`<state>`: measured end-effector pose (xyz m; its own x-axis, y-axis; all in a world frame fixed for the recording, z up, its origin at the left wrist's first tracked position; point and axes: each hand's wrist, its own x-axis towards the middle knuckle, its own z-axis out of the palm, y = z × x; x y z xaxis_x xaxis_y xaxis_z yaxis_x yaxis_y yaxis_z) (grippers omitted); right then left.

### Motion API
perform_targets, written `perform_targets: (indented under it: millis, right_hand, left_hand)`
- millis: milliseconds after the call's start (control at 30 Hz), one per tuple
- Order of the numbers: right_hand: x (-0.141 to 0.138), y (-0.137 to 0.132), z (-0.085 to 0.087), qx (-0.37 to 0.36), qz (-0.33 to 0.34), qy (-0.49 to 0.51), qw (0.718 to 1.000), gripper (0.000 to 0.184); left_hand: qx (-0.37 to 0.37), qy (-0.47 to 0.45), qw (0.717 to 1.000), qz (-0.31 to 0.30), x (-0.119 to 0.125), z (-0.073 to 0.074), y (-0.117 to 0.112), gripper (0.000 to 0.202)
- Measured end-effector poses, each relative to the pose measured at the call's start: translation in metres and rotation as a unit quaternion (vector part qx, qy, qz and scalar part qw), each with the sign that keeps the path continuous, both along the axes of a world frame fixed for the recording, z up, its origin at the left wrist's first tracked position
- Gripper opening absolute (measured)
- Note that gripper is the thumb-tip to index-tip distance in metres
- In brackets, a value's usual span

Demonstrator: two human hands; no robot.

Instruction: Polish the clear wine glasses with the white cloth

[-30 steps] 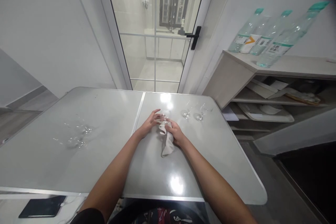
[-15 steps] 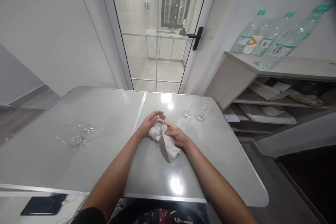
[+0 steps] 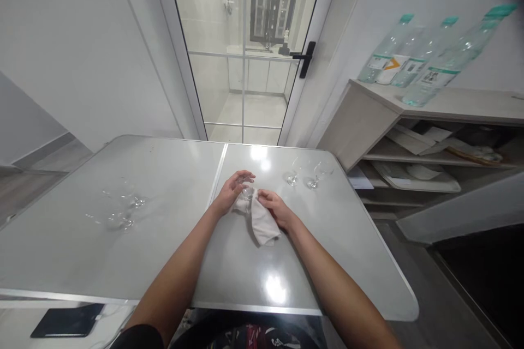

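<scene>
Over the middle of the grey table [image 3: 164, 251], my left hand [image 3: 230, 192] curls around a small clear glass [image 3: 246, 192]. My right hand [image 3: 275, 208] pinches a white cloth [image 3: 260, 223] against that glass. The cloth hangs down from the glass toward me and its lower end lies near the tabletop. Two more clear stemmed glasses [image 3: 305, 173] stand a little to the right and farther back. Several clear glasses [image 3: 120, 208] stand together on the left half of the table.
A glass door [image 3: 245, 49] with a black handle stands behind the table. At the right a wooden shelf unit [image 3: 368, 114] carries three tall water bottles [image 3: 426, 54] on top and papers and trays below. A black phone [image 3: 65, 320] lies below the table's near left edge.
The cloth has shifted on the glass: it hung straight below my right hand, then bunched under the glass, and now drapes to the right of it. Both hands stayed in place, turning slightly.
</scene>
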<state>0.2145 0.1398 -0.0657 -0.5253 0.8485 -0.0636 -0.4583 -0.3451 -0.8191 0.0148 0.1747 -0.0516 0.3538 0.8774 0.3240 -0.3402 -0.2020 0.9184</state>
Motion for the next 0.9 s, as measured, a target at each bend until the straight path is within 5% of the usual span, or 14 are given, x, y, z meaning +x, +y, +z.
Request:
perform_targets:
  millis: [233, 467, 600, 767, 900]
  right_hand:
    - [-0.012, 0.000, -0.010, 0.110, -0.029, -0.107, 0.988, 0.048]
    - [-0.006, 0.000, -0.013, 0.013, 0.010, -0.071, 0.997, 0.044]
    - [-0.005, 0.000, -0.005, 0.051, 0.021, -0.065, 0.996, 0.046]
    - [-0.011, -0.002, 0.002, 0.097, -0.051, -0.061, 0.992, 0.043]
    - [-0.011, 0.000, -0.001, 0.075, -0.045, -0.059, 0.994, 0.041]
  left_hand:
    - [0.016, 0.022, 0.998, -0.052, -0.001, -0.007, 0.003, 0.062]
    - [-0.009, -0.039, 0.998, -0.044, -0.002, -0.003, 0.000, 0.061]
    - [-0.016, -0.046, 0.998, -0.045, -0.001, 0.002, -0.002, 0.063]
    - [-0.024, -0.039, 0.999, -0.023, 0.000, 0.001, 0.000, 0.061]
    - [-0.022, -0.037, 0.999, -0.016, 0.000, -0.002, 0.001, 0.062]
